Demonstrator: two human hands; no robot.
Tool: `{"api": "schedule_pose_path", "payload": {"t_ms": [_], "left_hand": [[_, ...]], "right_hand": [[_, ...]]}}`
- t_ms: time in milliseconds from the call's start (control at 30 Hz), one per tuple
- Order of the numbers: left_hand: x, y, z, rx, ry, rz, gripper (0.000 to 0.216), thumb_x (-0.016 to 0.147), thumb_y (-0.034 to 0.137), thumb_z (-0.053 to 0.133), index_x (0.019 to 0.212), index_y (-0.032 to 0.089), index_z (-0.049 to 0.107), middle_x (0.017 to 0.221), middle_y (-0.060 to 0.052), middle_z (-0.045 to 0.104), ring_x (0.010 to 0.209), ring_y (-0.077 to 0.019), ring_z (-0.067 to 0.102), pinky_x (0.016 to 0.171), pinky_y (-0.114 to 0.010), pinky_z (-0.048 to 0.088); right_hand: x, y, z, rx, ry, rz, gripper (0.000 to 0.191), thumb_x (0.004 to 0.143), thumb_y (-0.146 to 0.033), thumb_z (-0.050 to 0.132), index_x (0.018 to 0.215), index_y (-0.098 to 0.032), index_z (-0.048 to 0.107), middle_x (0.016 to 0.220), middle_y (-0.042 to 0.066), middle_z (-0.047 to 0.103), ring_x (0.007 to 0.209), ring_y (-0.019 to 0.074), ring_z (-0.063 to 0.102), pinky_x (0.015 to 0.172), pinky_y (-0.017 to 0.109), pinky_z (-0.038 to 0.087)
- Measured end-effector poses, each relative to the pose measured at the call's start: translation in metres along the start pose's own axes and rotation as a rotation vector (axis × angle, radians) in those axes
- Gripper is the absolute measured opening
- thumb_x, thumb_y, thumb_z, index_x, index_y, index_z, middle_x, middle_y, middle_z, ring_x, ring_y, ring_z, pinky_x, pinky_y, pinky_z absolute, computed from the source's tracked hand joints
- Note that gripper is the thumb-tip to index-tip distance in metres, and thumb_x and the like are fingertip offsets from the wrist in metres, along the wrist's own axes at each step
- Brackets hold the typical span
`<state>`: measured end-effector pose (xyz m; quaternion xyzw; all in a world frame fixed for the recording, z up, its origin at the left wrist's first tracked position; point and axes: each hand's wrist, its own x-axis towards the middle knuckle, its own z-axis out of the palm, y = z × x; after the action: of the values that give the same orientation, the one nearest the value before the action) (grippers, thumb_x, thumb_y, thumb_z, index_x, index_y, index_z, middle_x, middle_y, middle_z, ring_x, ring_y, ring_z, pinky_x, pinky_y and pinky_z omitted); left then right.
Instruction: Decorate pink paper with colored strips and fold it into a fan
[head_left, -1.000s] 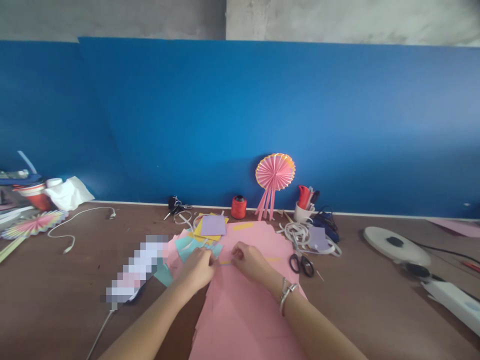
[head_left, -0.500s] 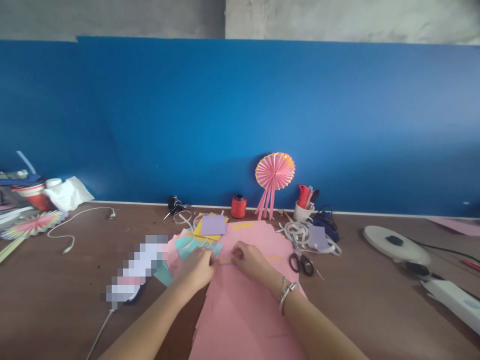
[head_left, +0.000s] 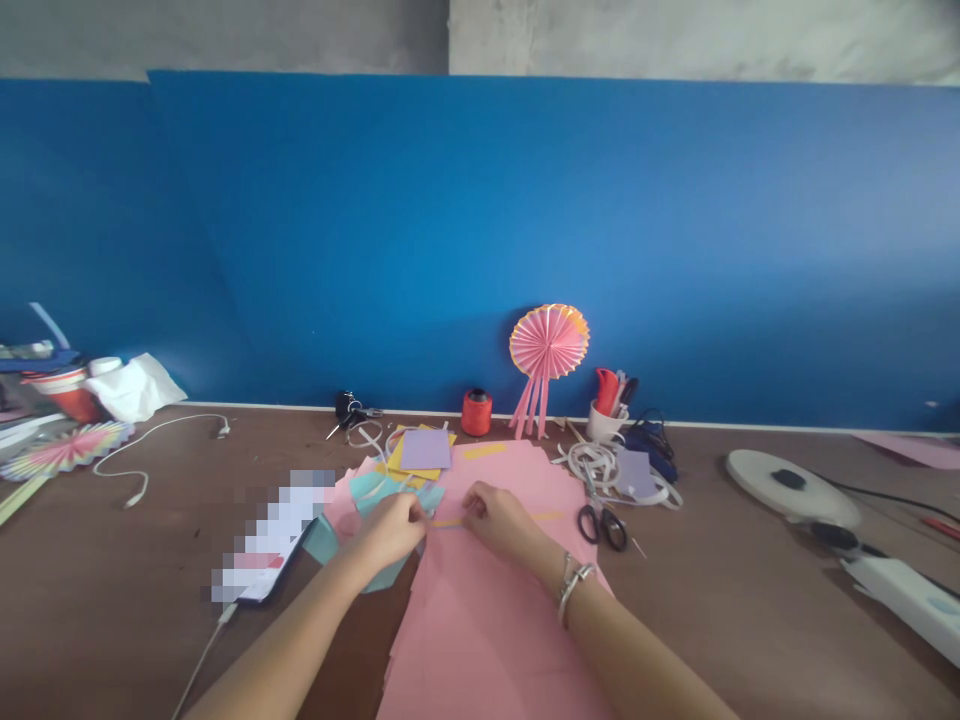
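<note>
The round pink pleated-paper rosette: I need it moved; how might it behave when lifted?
The rosette is probably light, being pleated paper. Finely folded, it could crush if squeezed. The narrow pink paper strips below look floppy and may swing.

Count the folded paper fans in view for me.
2. One pink fan stands upright before the blue panel, beyond the pink paper; another fan lies at the far left. Others may be hidden.
</note>
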<state>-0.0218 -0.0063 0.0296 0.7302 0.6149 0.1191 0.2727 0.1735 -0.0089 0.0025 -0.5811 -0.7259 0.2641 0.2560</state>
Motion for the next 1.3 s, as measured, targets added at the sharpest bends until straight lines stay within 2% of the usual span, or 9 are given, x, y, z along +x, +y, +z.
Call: {"api": "schedule_pose_path", "payload": {"t_ms": [200, 333, 433, 567, 633, 733, 933, 1100, 1300], "left_hand": [[0.002, 0.003, -0.005, -0.017, 0.022, 0.027, 0.014, 0.075, 0.016, 0.042, 0.068, 0.018, 0.054, 0.071, -0.001, 0.063, 0.070, -0.0165, 0.059, 0.058, -0.024, 0.038], [-0.009, 0.013, 0.000, 0.153, 0.254, 0.175, 0.017, 0.081, 0.013, 0.040, 0.080, 0.018, 0.057, 0.085, -0.004, 0.062, 0.084, -0.0181, 0.057, 0.072, -0.027, 0.040], [-0.026, 0.025, 0.018, 0.411, 0.286, 0.368, 0.028, 0.079, 0.004, 0.037, 0.082, 0.017, 0.061, 0.088, -0.007, 0.061, 0.088, -0.0202, 0.055, 0.079, -0.032, 0.041], [-0.045, 0.034, 0.059, 0.641, 0.324, 0.467, 0.037, 0.072, -0.001, 0.043, 0.099, 0.013, 0.063, 0.100, -0.013, 0.062, 0.097, -0.0262, 0.054, 0.086, -0.041, 0.040], [-0.047, 0.033, 0.076, 0.695, 0.394, 0.456, 0.036, 0.072, 0.001, 0.045, 0.103, 0.009, 0.062, 0.108, -0.018, 0.059, 0.104, -0.0300, 0.050, 0.090, -0.045, 0.037], [-0.045, 0.031, 0.085, 0.756, 0.370, 0.436, 0.033, 0.074, 0.004, 0.046, 0.102, 0.005, 0.064, 0.106, -0.020, 0.060, 0.099, -0.0312, 0.052, 0.086, -0.046, 0.038], [-0.044, 0.032, 0.079, 0.811, 0.321, 0.388, 0.032, 0.078, 0.009, 0.045, 0.104, 0.007, 0.063, 0.095, -0.018, 0.060, 0.086, -0.0294, 0.054, 0.071, -0.042, 0.042], [-0.044, 0.032, 0.081, 0.785, 0.401, 0.372, 0.036, 0.079, 0.015, 0.047, 0.112, 0.006, 0.059, 0.091, -0.017, 0.060, 0.084, -0.0280, 0.052, 0.077, -0.045, 0.040], [-0.042, 0.034, 0.078, 0.730, 0.370, 0.361, 0.037, 0.080, 0.019, 0.047, 0.111, 0.005, 0.059, 0.091, -0.017, 0.060, 0.084, -0.0281, 0.052, 0.080, -0.047, 0.039]], "right_hand": [[-0.001, -0.001, 0.000, -0.004, 0.009, 0.002, 0.020, 0.066, -0.012, 0.050, 0.084, -0.017, 0.060, 0.070, 0.001, 0.062, 0.062, 0.0115, 0.053, 0.055, 0.019, 0.035], [-0.001, -0.002, 0.000, -0.003, 0.010, 0.007, 0.020, 0.067, -0.012, 0.050, 0.084, -0.017, 0.059, 0.070, 0.001, 0.063, 0.063, 0.0117, 0.054, 0.056, 0.019, 0.035], [0.000, -0.002, 0.000, -0.009, 0.012, 0.019, 0.020, 0.068, -0.011, 0.050, 0.084, -0.018, 0.059, 0.072, 0.001, 0.064, 0.064, 0.0119, 0.055, 0.056, 0.019, 0.035], [0.001, -0.001, 0.001, -0.019, -0.016, 0.014, 0.026, 0.064, -0.007, 0.050, 0.085, -0.017, 0.059, 0.074, 0.002, 0.065, 0.067, 0.0126, 0.057, 0.058, 0.019, 0.035], [0.002, -0.001, 0.001, -0.036, -0.013, 0.005, 0.027, 0.063, -0.006, 0.050, 0.086, -0.017, 0.059, 0.076, 0.002, 0.065, 0.069, 0.0130, 0.057, 0.058, 0.019, 0.035], [0.001, 0.000, 0.001, -0.040, 0.002, -0.018, 0.024, 0.065, -0.009, 0.050, 0.085, -0.016, 0.060, 0.076, 0.003, 0.066, 0.069, 0.0132, 0.056, 0.058, 0.020, 0.034], [0.000, 0.001, 0.001, 0.010, 0.000, -0.017, 0.022, 0.066, -0.012, 0.051, 0.086, -0.016, 0.059, 0.074, 0.002, 0.065, 0.066, 0.0124, 0.056, 0.056, 0.020, 0.034], [0.000, -0.002, -0.004, -0.011, 0.002, 0.015, 0.020, 0.066, -0.012, 0.053, 0.084, -0.016, 0.059, 0.069, 0.000, 0.062, 0.062, 0.0111, 0.052, 0.054, 0.019, 0.031], [-0.002, -0.004, -0.017, -0.014, -0.038, 0.008, 0.022, 0.065, -0.012, 0.056, 0.085, -0.017, 0.059, 0.070, -0.001, 0.061, 0.063, 0.0110, 0.053, 0.055, 0.018, 0.034]]}}
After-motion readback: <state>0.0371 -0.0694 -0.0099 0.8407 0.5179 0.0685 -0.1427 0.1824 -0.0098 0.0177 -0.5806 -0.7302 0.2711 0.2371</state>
